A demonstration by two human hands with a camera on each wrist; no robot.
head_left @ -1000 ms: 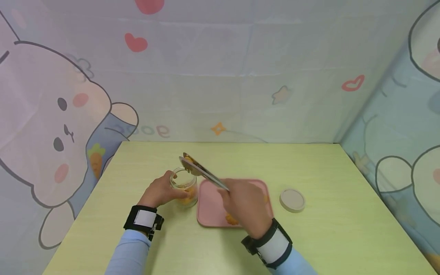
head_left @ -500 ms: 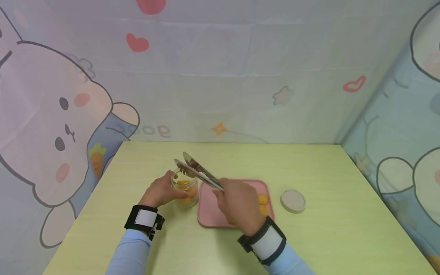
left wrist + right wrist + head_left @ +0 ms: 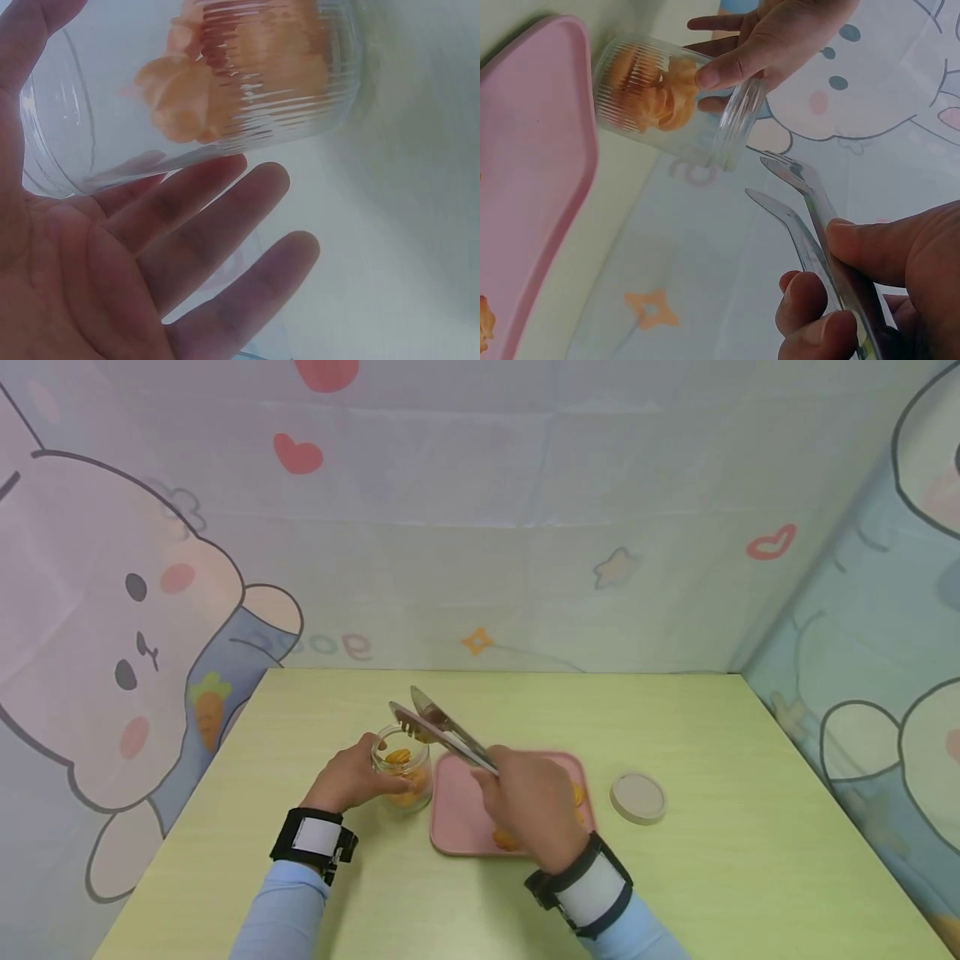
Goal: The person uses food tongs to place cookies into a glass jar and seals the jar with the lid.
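Observation:
A clear glass jar (image 3: 422, 777) with a ribbed lower wall stands at the left edge of the pink tray. Piped golden cookies (image 3: 649, 90) lie inside it. My left hand (image 3: 352, 777) grips the jar near its rim, thumb on the near side and fingers around the far side. My right hand (image 3: 532, 802) holds metal tongs (image 3: 817, 232) over the tray, their tips parted just above and right of the jar mouth. Nothing shows between the tong tips in the right wrist view. In the left wrist view, cookies (image 3: 180, 97) show through the glass beside my spread fingers (image 3: 225, 277).
On the pink tray (image 3: 457, 814), several cookies (image 3: 505, 840) lie partly hidden under my right hand. A round pale lid (image 3: 638, 797) lies on the table to the tray's right. A printed cloth backdrop (image 3: 480, 527) rises behind the table (image 3: 712, 860).
The tongs have parted and released a cookie, which now lies inside the jar. Since half a second ago, the right hand and tongs have shifted slightly right. The left hand stays put.

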